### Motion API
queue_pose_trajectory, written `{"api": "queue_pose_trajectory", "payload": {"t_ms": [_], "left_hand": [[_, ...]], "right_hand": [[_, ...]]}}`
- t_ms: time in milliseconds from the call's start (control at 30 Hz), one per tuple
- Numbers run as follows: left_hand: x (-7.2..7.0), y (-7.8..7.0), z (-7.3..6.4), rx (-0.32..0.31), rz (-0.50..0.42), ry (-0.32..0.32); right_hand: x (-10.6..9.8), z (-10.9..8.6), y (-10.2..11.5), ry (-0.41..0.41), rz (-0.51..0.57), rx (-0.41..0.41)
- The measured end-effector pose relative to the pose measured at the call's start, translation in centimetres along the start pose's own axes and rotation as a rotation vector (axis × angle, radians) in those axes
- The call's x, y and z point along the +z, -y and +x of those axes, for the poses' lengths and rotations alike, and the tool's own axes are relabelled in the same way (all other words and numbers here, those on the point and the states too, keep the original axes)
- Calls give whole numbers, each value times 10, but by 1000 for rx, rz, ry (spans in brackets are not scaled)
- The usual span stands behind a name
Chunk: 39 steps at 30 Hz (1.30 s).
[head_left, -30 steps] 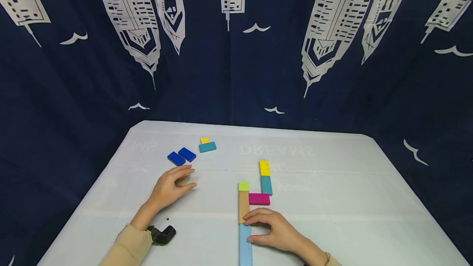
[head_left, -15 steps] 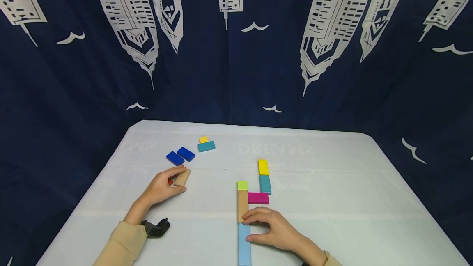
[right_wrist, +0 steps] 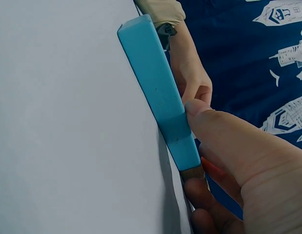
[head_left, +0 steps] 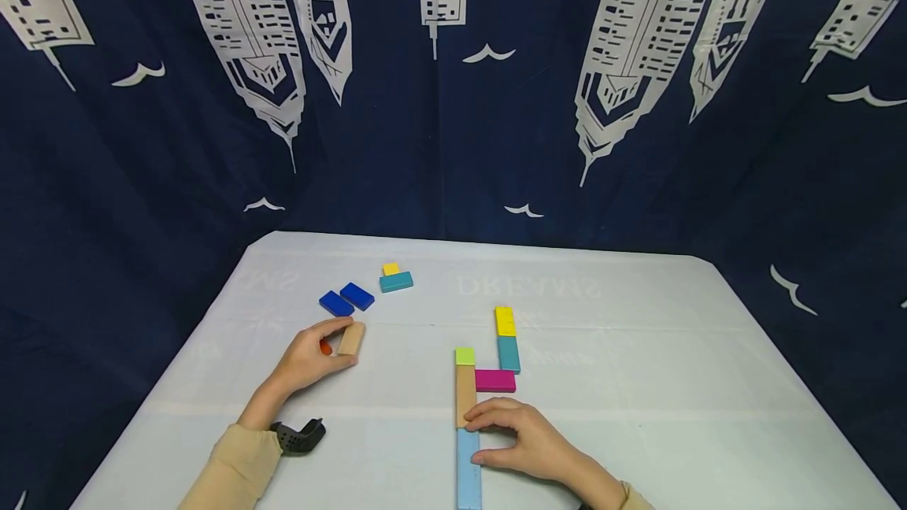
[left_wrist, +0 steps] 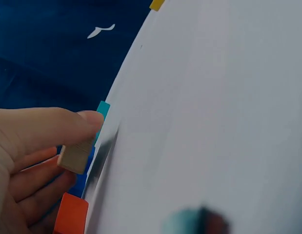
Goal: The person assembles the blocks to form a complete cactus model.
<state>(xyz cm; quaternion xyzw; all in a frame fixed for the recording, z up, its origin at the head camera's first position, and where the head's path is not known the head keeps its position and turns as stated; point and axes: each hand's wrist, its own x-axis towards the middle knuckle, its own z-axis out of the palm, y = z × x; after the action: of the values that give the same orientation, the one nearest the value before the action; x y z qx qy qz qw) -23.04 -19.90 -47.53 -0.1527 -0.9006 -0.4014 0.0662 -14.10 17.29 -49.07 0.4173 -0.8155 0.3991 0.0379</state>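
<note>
A plain wooden block (head_left: 351, 338) is pinched between the thumb and fingers of my left hand (head_left: 306, 359) at the table's left side. Partly hidden behind that hand is an orange-red block (left_wrist: 71, 214). My right hand (head_left: 527, 441) rests against a row of blocks. Its thumb touches the side of the long light blue block (head_left: 469, 474), and its fingertips lie at the joint with a tan block (head_left: 465, 396). A lime green block (head_left: 464, 356) caps the row. From the tan block's right side a magenta block (head_left: 495, 380) sticks out.
Beyond the magenta block, a teal block (head_left: 509, 354) and a yellow block (head_left: 505, 321) form a line. Two dark blue blocks (head_left: 357, 296) lie past my left hand. Farther back, another teal block (head_left: 396, 282) touches a small yellow block (head_left: 391, 268) on the white table (head_left: 638, 352).
My left hand has drawn slightly back to the left, and the wooden block now shows tilted up in its grasp. The right hand stays at the row.
</note>
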Motion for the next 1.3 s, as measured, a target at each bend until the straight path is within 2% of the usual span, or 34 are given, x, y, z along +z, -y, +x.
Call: {"api": "queue_pose_trajectory", "payload": {"t_ms": [100,200,367,533,800,900,1033,1300], "left_hand": [[0,-4,2,31,-11,-26],[0,-12,6,69,-60,-37],[7,-30,20,111,-190,-9],[18,-47,38,161,-233,46],[44,-68,63,158,-250,148],[56,-75,71,169,-286,160],[70,-83,80,146,-303,158],[92,-92,87,90,-267,187]], "right_hand": [[-1,0,0,-1,1,0],[-2,0,0,-1,3,2],[-1,0,-1,-1,8,0],[-1,0,-1,-3,16,-3],[0,0,-1,3,19,0],[-1,0,-1,6,23,9],[0,1,-1,7,20,15],[0,1,0,6,12,20]]}}
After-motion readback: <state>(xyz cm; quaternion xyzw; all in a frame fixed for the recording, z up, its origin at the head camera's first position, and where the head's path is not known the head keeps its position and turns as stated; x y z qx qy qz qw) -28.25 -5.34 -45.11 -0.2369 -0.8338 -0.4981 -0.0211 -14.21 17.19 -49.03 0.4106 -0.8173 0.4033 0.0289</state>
